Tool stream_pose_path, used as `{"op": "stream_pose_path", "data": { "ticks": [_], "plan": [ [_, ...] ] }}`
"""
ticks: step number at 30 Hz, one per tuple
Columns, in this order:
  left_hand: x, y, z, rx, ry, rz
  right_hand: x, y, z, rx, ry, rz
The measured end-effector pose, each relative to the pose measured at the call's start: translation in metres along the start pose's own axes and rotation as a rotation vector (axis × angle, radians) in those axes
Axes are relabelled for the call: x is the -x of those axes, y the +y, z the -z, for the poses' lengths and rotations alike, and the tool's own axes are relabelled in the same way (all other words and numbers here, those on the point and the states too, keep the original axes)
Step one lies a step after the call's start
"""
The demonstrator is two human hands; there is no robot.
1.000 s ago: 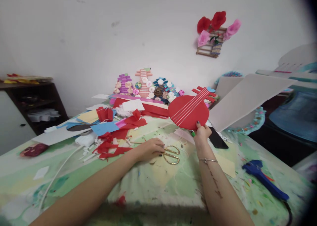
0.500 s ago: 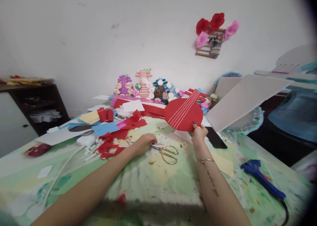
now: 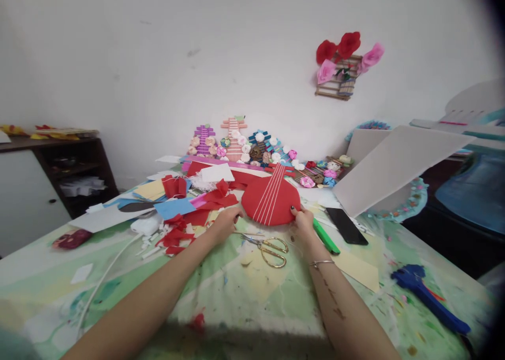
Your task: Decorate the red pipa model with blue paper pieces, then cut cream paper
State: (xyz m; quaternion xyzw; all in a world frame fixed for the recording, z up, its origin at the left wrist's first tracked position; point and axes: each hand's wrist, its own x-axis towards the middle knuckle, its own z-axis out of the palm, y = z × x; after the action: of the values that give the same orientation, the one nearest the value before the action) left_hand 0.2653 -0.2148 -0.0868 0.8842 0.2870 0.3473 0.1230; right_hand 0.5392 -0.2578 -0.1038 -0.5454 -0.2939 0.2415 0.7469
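A red pipa-shaped craft piece point(image 3: 271, 199) with white strings down its front leans over the middle of the table. My right hand point(image 3: 303, 224) grips its lower right edge, thumb on the front, fingers behind. Close to its left edge is my left hand point(image 3: 228, 222), fingers curled together; whether anything is between them is hidden. Below the craft lie gold-handled scissors point(image 3: 272, 250), blades pointing left. A green box-cutter-like tool point(image 3: 326, 237) rests just right of my right hand, beside a black phone point(image 3: 347, 226).
Red scraps point(image 3: 177, 234), a blue sheet point(image 3: 174, 208) and a white adapter point(image 3: 145, 224) crowd the left. A blue glue gun point(image 3: 430, 297) lies at right. Large grey boards point(image 3: 394, 165) stand at back right; decorated pipa crafts point(image 3: 233, 139) line the wall.
The red pipa has come down and left with my right hand, uncovering the green tool. My left hand has moved slightly up and left, away from the scissors' tips. The view has shifted a little.
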Motion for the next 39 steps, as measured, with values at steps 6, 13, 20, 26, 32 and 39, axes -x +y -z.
{"op": "stream_pose_path", "data": {
  "ticks": [6,13,20,26,32,39],
  "plan": [
    [0.001,-0.001,-0.001,0.003,0.064,0.033,0.008,0.009,-0.009,0.022,-0.072,-0.157],
    [0.002,-0.005,-0.003,-0.018,0.096,0.033,0.008,0.006,-0.008,0.015,-0.124,-0.27],
    [0.0,-0.015,-0.006,-0.056,0.21,0.033,0.014,0.001,-0.009,-0.021,-0.132,-0.239],
    [-0.005,-0.023,0.0,-0.126,0.38,0.051,0.021,-0.008,-0.013,-0.086,-0.159,-0.119],
    [-0.002,-0.022,-0.005,-0.259,0.417,0.019,0.025,-0.013,-0.015,-0.118,-0.225,-0.025],
    [-0.002,-0.037,-0.023,0.128,0.423,0.164,0.023,-0.012,-0.015,-0.132,-0.247,-0.022]
  ]
}}
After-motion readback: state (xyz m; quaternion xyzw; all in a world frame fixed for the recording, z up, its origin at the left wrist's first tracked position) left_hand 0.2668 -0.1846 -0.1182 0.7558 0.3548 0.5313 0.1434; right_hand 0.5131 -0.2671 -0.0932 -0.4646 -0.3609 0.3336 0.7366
